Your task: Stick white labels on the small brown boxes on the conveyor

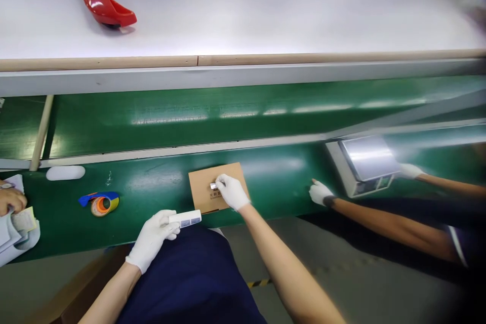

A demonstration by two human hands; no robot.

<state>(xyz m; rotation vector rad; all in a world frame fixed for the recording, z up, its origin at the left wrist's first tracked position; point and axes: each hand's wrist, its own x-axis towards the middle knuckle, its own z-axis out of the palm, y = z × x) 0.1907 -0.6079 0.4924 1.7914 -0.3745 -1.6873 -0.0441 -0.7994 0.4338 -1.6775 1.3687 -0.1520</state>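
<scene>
our right hand (pixel 232 191) pinches a small label (pixel 213 186) onto the cardboard box (pixel 217 187) on the green belt (pixel 159 182); we press flat. our left hand (pixel 152 238) grips the white strip (pixel 185 218).

bright overhead light | glare streaks on green belt (pixel 228 116) | white table (pixel 266 5) washed out | corners blurred, dark
</scene>
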